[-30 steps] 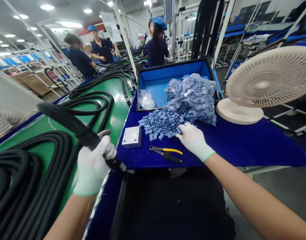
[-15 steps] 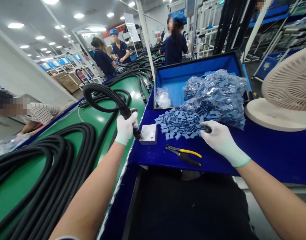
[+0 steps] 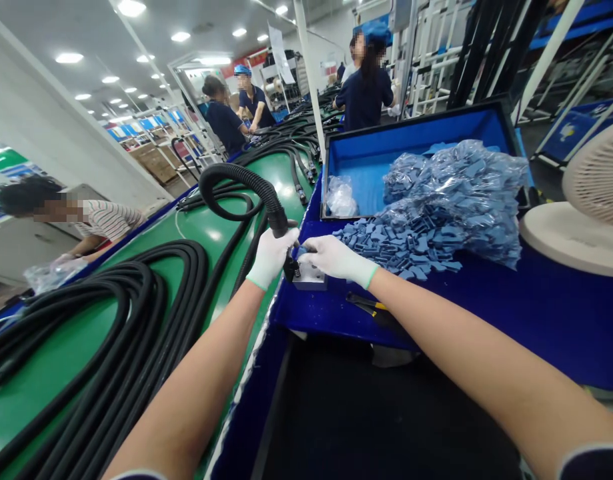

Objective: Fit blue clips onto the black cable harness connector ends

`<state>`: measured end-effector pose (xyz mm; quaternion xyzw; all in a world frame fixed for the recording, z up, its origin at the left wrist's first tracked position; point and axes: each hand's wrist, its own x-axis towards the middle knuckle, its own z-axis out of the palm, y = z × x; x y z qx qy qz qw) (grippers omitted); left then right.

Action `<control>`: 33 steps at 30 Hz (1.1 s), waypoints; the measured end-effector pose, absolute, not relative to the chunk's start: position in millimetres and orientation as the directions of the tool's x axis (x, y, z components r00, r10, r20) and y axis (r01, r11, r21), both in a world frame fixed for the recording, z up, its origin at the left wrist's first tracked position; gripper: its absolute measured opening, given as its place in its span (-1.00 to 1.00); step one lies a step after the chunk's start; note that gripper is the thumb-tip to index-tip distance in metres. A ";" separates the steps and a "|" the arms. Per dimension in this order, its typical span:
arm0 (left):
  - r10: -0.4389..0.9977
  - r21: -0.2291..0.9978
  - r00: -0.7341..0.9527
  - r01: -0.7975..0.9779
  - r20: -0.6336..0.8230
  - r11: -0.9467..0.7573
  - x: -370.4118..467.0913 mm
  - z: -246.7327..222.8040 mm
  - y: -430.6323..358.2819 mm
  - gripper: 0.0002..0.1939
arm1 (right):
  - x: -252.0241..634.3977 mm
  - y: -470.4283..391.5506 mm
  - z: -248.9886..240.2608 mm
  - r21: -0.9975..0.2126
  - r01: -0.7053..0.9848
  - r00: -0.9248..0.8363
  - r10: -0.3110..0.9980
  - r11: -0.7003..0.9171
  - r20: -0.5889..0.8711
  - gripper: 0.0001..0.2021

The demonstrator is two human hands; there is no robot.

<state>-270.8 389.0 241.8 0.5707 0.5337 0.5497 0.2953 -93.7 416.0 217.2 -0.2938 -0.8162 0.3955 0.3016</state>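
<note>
My left hand [image 3: 272, 257], in a white glove, is closed around the end of a black corrugated hose [image 3: 243, 177], which loops up and back over the green table. Below that hand the hose's dark end fitting [image 3: 290, 267] shows at the edge of a silver metal block [image 3: 310, 279]. My right hand [image 3: 339, 258], gloved too, is pinched at the fitting, with a small blue plastic piece [image 3: 301, 251] at its fingertips, partly hidden. Under my right forearm lie cutting pliers [image 3: 363, 303] with yellow and black handles, partly covered.
Loose blue plastic pieces [image 3: 406, 243] are heaped by a clear bag [image 3: 466, 193] of more, spilling from a blue bin [image 3: 366, 150]. A fan [image 3: 571, 233] stands at right. Coiled black hoses [image 3: 156, 287] cover the green table [image 3: 91, 340]. Several co-workers stand beyond.
My right hand has moved left from the blue pile to the hose end beside my left hand. My left hand still grips the hose. The view has shifted a little.
</note>
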 end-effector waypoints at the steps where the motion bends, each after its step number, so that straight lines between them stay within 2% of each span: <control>1: 0.936 0.926 -0.169 0.281 0.308 -0.254 -272.3 241.1 389.2 -0.64 | -101.8 420.3 214.1 -0.828 0.240 -0.653 0.715 0.507 0.249 -0.80; 10: 0.948 0.947 -0.091 0.142 0.304 -0.290 -271.9 244.9 382.6 -0.54 | -115.6 436.6 202.8 -0.870 0.243 -0.725 0.676 0.429 0.131 -0.59; 12: 0.921 0.932 -0.148 0.044 0.361 -0.359 -281.9 255.8 368.0 -0.51 | -111.0 436.3 205.6 -0.865 0.232 -0.747 0.651 0.446 0.136 -0.59; 14: 0.884 0.910 -0.279 -0.071 0.375 -0.409 -306.6 266.7 338.5 -0.50 | -106.4 435.7 206.9 -0.862 0.215 -0.767 0.626 0.460 0.142 -0.61; 16: 0.902 0.937 -0.358 -0.153 0.243 -0.313 -344.3 273.5 290.2 -0.50 | -103.2 435.6 205.6 -0.856 0.212 -0.780 0.609 0.472 0.143 -0.64; 18: 0.947 0.985 -0.319 -0.168 -0.024 -0.031 -385.7 274.2 225.3 -0.51 | -103.0 436.3 202.3 -0.839 0.225 -0.785 0.603 0.496 0.146 -0.69; 20: 0.924 0.964 -0.278 -0.026 -0.262 0.266 -419.6 269.4 154.5 -0.52 | -105.8 437.0 198.7 -0.817 0.251 -0.786 0.602 0.519 0.140 -0.71; 21: 0.887 0.909 -0.260 0.072 -0.381 0.411 -431.7 265.3 121.4 -0.50 | -107.9 437.2 197.4 -0.807 0.269 -0.785 0.606 0.526 0.133 -0.72; 23: 0.800 0.770 -0.306 0.243 -0.516 0.590 -446.5 254.7 67.2 -0.42 | -112.2 436.9 196.4 -0.784 0.316 -0.778 0.619 0.533 0.108 -0.72; 25: 0.742 0.592 -0.374 0.448 -0.557 0.670 -451.8 240.9 31.6 -0.37 | -115.8 436.4 196.6 -0.747 0.365 -0.776 0.625 0.556 0.087 -0.73; 27: 0.698 0.330 -0.498 0.637 -0.515 0.697 -451.0 224.6 10.0 -0.41 | -117.9 436.5 196.0 -0.705 0.403 -0.775 0.627 0.583 0.075 -0.73; 29: 0.646 0.085 -0.625 0.686 -0.438 0.722 -446.7 207.4 -5.3 -0.44 | -118.5 437.1 193.3 -0.686 0.417 -0.774 0.628 0.597 0.076 -0.70; 30: 0.611 0.005 -0.674 0.670 -0.416 0.743 -444.1 199.7 -12.1 -0.44 | -118.4 437.4 191.5 -0.685 0.416 -0.772 0.631 0.598 0.082 -0.68; 33: 0.530 -0.081 -0.717 0.625 -0.453 0.776 -439.9 188.8 -30.6 -0.41 | -116.3 438.3 187.4 -0.701 0.399 -0.771 0.630 0.591 0.093 -0.65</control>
